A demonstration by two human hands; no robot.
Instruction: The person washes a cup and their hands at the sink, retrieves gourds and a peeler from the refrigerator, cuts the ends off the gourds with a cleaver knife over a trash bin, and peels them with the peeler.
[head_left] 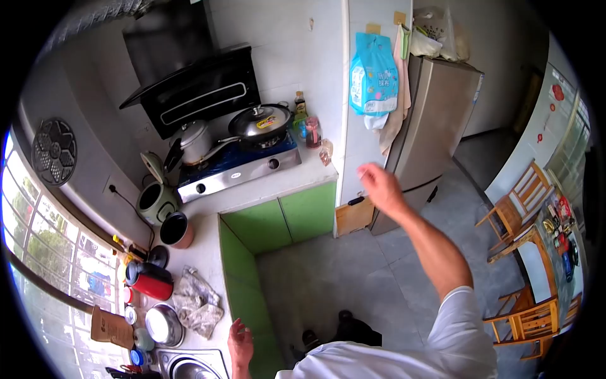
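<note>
My right hand (380, 188) is stretched out in mid-air in front of the wall panel, below a blue pack of wipes (374, 79) that hangs there. Its fingers are loosely curled, partly apart, and I see nothing in them. A beige cloth (398, 104) hangs beside the pack. Low at the left, my left hand (240, 344) is by the counter edge, fingers apart and holding nothing visible. Nearest to it are a crumpled clear plastic bag (197, 303) with something brownish inside and the steel sink (165, 357).
A gas stove (240, 174) carries a lidded wok (260, 123) and a pot (191, 142). An open rice cooker (154, 202), a dark-lined pot (177, 230) and a red kettle (150, 281) line the left counter. A fridge (432, 120) stands right; wooden chairs (521, 199) are beyond.
</note>
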